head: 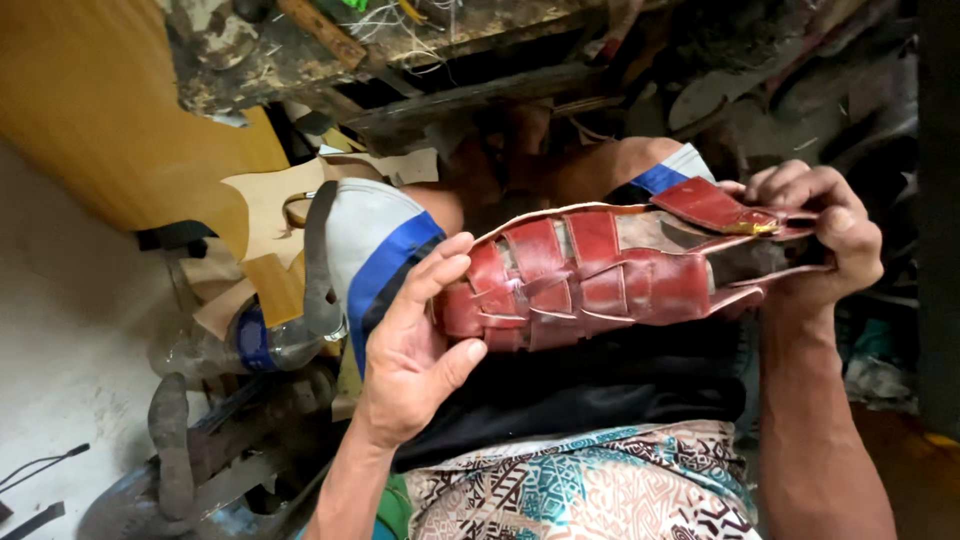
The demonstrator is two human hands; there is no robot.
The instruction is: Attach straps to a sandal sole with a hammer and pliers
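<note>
Patterned cloth (pixel 590 490) covers the person's lap nearest the camera. Above it, both hands hold a red woven sandal upper (pixel 590 275) level across the knees, likely so the straps face up for inspection. The left hand (pixel 415 345) cups the toe end, its grip half open with thumb and fingertips against the weave. The right hand (pixel 820 235) has its grip closed around the heel straps, steadying them. Farther off lie a plastic bottle (pixel 250 340), tan leather pieces (pixel 270 200) and a cluttered bench (pixel 300 50).
</note>
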